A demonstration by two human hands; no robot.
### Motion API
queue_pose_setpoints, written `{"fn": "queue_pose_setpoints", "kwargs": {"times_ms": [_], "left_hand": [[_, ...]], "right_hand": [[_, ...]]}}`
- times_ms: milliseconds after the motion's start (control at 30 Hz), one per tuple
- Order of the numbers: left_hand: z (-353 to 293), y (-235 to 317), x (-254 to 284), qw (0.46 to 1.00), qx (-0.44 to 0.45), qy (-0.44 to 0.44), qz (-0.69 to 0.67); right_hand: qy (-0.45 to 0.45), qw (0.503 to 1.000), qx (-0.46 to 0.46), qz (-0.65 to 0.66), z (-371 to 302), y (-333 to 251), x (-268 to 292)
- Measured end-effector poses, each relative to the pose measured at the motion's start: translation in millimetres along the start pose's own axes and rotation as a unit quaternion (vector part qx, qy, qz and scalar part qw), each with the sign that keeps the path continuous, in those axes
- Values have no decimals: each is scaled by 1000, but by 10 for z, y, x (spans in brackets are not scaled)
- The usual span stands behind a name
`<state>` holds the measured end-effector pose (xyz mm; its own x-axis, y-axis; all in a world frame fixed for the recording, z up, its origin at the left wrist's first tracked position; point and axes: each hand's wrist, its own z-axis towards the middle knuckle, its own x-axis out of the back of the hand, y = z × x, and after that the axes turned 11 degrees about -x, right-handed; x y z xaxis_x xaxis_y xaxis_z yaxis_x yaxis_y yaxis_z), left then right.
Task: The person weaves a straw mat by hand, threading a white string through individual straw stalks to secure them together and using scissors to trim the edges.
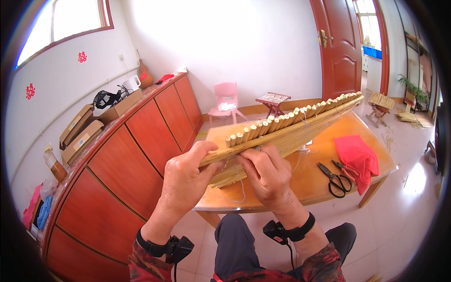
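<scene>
A panel of pale plant stalks (282, 123), lashed side by side with string, is tilted up over the table, its row of cut round ends along the top. My left hand (184, 176) grips its near left corner, thumb on top along the edge stalk. Close beside it, my right hand (268, 175) has its fingers curled against the panel's underside edge. What the right fingertips pinch is hidden. A thin pale string (243, 187) hangs in a loop between the hands. On the table to the right lie black-handled scissors (337, 182) and red-handled pliers (346, 170).
The panel is above a wooden table (376, 162); a red cloth (359, 157) lies at its right. A long red cabinet (120, 157) carrying open cardboard boxes (82, 138) runs along the left. Behind stand a pink chair (224, 99) and a small stool (273, 99). Loose stalks (413, 120) lie on the floor.
</scene>
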<state>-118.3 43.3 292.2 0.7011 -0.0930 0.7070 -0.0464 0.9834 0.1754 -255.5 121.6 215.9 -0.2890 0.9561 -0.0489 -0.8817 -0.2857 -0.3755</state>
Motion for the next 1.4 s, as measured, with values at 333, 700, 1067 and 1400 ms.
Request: {"fn": "queue_pose_setpoints", "kwargs": {"times_ms": [333,700,1067,1400], "left_hand": [[132,52,-75,1000,10,22,-10],[227,-7,-83,1000,11,20,-17],[272,-23,-53,1000,25,9,10],[284,-63,-62,999,28,12,13]], "right_hand": [[-51,984,141,-100,182,129,152],[-82,970,193,-125,343,287,256],[-117,944,253,-177,534,259,243],[-123,937,256,-204,575,220,169]]}}
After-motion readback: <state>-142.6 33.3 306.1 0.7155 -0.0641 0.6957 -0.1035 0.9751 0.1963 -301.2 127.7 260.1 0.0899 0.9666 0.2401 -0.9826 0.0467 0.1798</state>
